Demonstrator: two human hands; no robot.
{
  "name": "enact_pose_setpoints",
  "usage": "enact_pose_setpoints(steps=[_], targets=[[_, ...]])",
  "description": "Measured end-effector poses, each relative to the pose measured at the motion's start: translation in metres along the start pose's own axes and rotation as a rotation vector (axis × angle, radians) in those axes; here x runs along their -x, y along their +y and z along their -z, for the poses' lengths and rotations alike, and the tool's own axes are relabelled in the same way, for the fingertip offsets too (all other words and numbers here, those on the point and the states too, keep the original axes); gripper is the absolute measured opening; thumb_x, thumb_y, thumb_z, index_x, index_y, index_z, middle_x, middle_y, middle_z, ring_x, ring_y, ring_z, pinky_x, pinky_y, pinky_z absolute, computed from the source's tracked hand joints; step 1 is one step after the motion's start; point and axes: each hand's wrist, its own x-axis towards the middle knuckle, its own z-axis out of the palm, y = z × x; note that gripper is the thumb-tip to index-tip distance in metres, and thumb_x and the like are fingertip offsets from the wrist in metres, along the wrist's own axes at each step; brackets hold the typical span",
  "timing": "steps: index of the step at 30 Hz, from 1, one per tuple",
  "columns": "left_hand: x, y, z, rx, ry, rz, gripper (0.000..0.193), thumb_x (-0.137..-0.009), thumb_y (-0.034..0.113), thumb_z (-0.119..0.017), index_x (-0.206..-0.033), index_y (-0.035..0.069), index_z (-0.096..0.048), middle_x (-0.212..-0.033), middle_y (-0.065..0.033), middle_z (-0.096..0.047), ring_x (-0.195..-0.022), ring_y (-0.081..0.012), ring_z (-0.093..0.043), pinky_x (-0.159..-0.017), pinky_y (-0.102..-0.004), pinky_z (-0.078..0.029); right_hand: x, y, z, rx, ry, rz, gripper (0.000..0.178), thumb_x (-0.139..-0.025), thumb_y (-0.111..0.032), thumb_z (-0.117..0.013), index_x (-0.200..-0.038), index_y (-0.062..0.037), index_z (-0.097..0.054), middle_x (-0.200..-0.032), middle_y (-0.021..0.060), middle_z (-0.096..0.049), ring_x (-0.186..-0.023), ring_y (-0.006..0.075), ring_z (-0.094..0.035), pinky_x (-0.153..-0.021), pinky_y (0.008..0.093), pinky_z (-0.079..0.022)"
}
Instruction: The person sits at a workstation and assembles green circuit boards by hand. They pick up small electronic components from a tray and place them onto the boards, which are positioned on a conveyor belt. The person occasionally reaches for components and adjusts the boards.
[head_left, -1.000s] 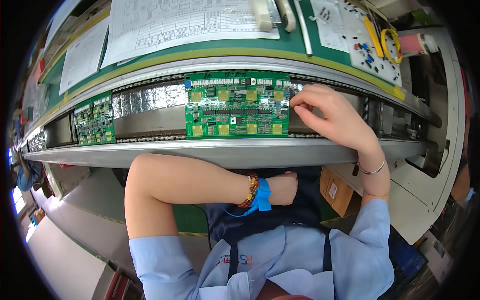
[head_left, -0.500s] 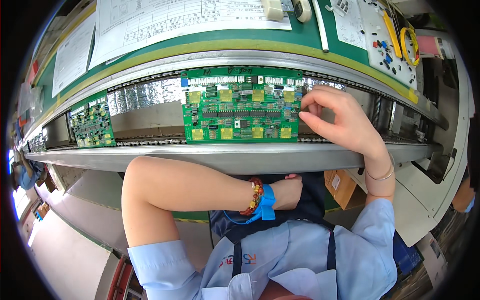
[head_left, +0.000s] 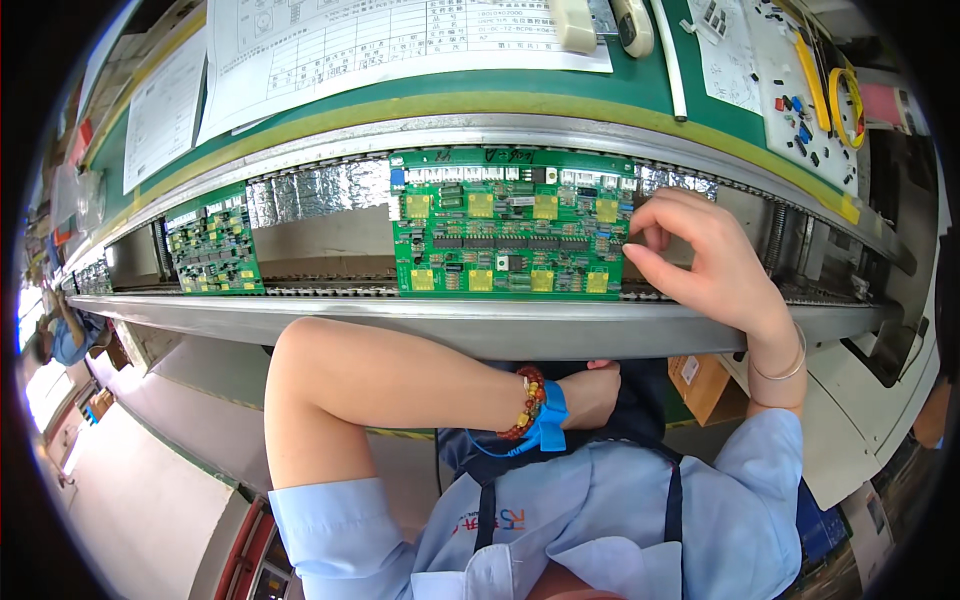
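A green circuit board, packed with yellow blocks, dark chips and white connectors, lies across the two conveyor rails in front of me. At its right edge is my right hand, fingers curled, with the thumb and index finger closed on the board's edge by the small components there. The fingertips partly cover that edge, so any tiny part between them cannot be seen. Low against my body rests my left hand, below the near rail. Its wrist carries a beaded bracelet and a blue strap; its fingers are mostly hidden.
Further left on the conveyor sits a second green board. Beyond the far rail, a green bench holds paper sheets, a white tube, and a white tray with small parts and yellow-handled tools. A cardboard box stands below.
The whole scene has shifted slightly to the right and down in the picture. Against the board, my right hand keeps nearly the same place, and my left hand stays low by my body.
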Motion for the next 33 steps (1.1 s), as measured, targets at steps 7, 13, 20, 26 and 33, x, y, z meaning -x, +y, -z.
enact_pose_setpoints(steps=[7,13,20,26,33], targets=[[0.001,0.0,0.004,0.027,-0.06,-0.025,0.021,-0.077,0.025,-0.049,-0.072,0.014,-0.067,-0.074,0.0006,-0.06,-0.075,-0.0189,-0.053,-0.066,-0.0377,-0.034,0.001,-0.001,0.0,0.012,0.009,0.014,0.014,-0.075,-0.013,-0.062,-0.078,-0.0017,-0.054,-0.061,0.0054,-0.045,-0.059,0.0212,-0.046,-0.055,0.0334,-0.038],[0.002,0.0,0.005,0.031,-0.073,-0.022,0.022,-0.078,0.025,-0.049,-0.073,0.014,-0.067,-0.074,0.0004,-0.06,-0.074,-0.0185,-0.053,-0.066,-0.0371,-0.035,0.0,-0.001,0.001,0.025,0.004,0.016,0.015,-0.076,-0.013,-0.062,-0.079,-0.0017,-0.054,-0.061,0.0051,-0.045,-0.059,0.0208,-0.047,-0.055,0.0331,-0.038],[-0.001,-0.001,0.006,0.004,-0.13,-0.05,0.022,-0.078,0.024,-0.048,-0.074,0.014,-0.067,-0.074,0.0001,-0.06,-0.073,-0.0186,-0.053,-0.066,-0.0372,-0.035,0.0,-0.003,0.001,0.034,-0.009,-0.005,0.015,-0.075,-0.014,-0.063,-0.079,-0.0021,-0.054,-0.062,0.0052,-0.045,-0.059,0.0208,-0.047,-0.055,0.033,-0.038],[0.005,-0.003,0.011,-0.03,-0.037,0.01,0.023,-0.078,0.025,-0.048,-0.073,0.014,-0.067,-0.073,-0.0015,-0.06,-0.073,-0.0198,-0.053,-0.066,-0.038,-0.035,0.0,-0.003,0.001,0.033,-0.001,0.001,0.015,-0.075,-0.013,-0.063,-0.079,-0.0022,-0.054,-0.063,0.0054,-0.046,-0.06,0.021,-0.047,-0.055,0.033,-0.038],[-0.003,0.002,0.0,0.002,-0.156,-0.066,0.023,-0.078,0.024,-0.047,-0.073,0.014,-0.067,-0.075,-0.0028,-0.061,-0.072,-0.021,-0.053,-0.065,-0.0398,-0.034,0.0,-0.004,0.001,0.041,0.0,-0.009,0.013,-0.075,-0.011,-0.063,-0.079,-0.0023,-0.054,-0.063,0.0056,-0.046,-0.06,0.0205,-0.047,-0.055,0.0324,-0.039]])
